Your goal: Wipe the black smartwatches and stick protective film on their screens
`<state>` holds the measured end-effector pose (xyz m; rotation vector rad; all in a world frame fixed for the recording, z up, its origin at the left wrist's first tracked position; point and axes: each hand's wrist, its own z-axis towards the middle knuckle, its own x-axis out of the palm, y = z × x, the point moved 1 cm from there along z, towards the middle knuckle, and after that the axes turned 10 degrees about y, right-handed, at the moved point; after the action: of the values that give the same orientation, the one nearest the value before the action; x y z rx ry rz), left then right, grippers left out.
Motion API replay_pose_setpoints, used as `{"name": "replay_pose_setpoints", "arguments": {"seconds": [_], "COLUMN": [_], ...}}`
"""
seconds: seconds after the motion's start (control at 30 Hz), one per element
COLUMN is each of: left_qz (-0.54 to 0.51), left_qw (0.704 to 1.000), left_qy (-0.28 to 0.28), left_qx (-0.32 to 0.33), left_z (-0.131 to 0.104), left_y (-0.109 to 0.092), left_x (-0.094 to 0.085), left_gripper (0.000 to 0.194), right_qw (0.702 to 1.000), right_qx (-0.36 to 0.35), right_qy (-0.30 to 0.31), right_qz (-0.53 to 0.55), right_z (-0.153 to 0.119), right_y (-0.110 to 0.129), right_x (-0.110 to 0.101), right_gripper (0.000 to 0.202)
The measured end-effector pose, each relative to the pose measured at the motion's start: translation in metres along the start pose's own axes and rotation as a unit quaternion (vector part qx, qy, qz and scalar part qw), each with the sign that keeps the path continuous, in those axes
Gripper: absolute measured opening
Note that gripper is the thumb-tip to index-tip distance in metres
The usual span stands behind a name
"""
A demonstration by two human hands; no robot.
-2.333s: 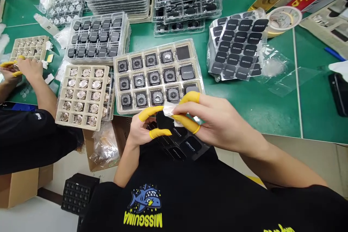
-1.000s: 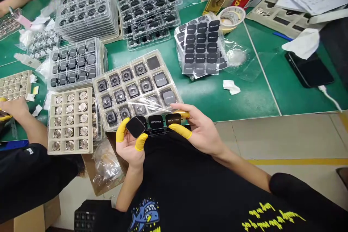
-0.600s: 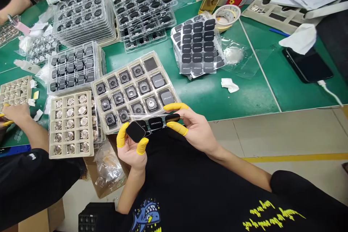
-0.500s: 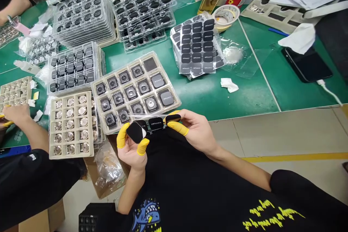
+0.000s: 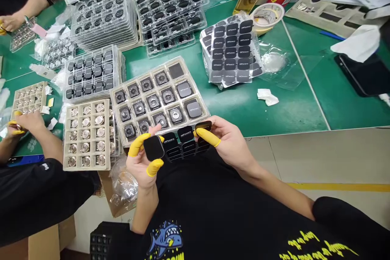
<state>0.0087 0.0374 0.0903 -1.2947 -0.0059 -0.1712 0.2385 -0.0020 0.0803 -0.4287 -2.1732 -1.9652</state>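
A black square watch head (image 5: pixel 154 148) with rounded corners is in my left hand (image 5: pixel 142 162), held by its edges between fingers in yellow finger cots. Its dark face is turned up. My right hand (image 5: pixel 228 138) pinches the right end of a sheet of black HiFuture stickers (image 5: pixel 185 135), thumb in front. The sheet's left end reaches close beside the watch head; whether they touch I cannot tell. Behind both hands, a tray (image 5: pixel 114 107) holds several watch heads back side up, and two in the right column carry grey HiFuture covers.
More sticker sheets (image 5: pixel 231 53) are piled on the green table (image 5: pixel 292 113), near a tape roll (image 5: pixel 268 16) and a phone (image 5: pixel 356 75). Stacked clear trays (image 5: pixel 100 16) stand at the back left. A beige tray of watches (image 5: pixel 87 134) and a co-worker's hands (image 5: pixel 30 124) are at left.
The sticker sheet has tilted, so more of its rows show. A pale patch at the watch head's corner is out of sight. The whole view has shifted slightly.
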Motion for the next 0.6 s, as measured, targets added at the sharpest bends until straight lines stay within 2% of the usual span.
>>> {"name": "replay_pose_setpoints", "arguments": {"seconds": [0.23, 0.37, 0.43, 0.5, 0.6], "left_qz": [0.025, 0.047, 0.043, 0.044, 0.051], "left_qw": [0.995, 0.992, 0.993, 0.996, 0.998], "left_qy": [0.096, 0.114, 0.107, 0.076, 0.026], "left_qx": [-0.01, -0.014, -0.019, -0.019, -0.006], "left_z": [-0.007, -0.007, -0.008, -0.009, -0.012], "left_y": [0.009, 0.013, 0.016, 0.018, 0.02], "left_x": [-0.01, -0.015, -0.015, -0.014, -0.013], "left_gripper": [0.065, 0.065, 0.064, 0.065, 0.066], "right_qw": [1.0, 1.0, 0.999, 0.999, 0.99], "right_qx": [-0.003, -0.002, 0.0, 0.001, -0.028], "right_qy": [-0.006, 0.008, 0.02, 0.02, -0.005], "right_qz": [-0.009, -0.025, -0.025, -0.039, -0.138], "right_z": [0.001, 0.001, 0.0, -0.001, -0.003], "right_y": [-0.001, -0.002, -0.003, -0.004, -0.005], "right_x": [0.001, 0.002, 0.003, 0.002, -0.005], "right_gripper": [0.045, 0.05, 0.05, 0.049, 0.041]}}
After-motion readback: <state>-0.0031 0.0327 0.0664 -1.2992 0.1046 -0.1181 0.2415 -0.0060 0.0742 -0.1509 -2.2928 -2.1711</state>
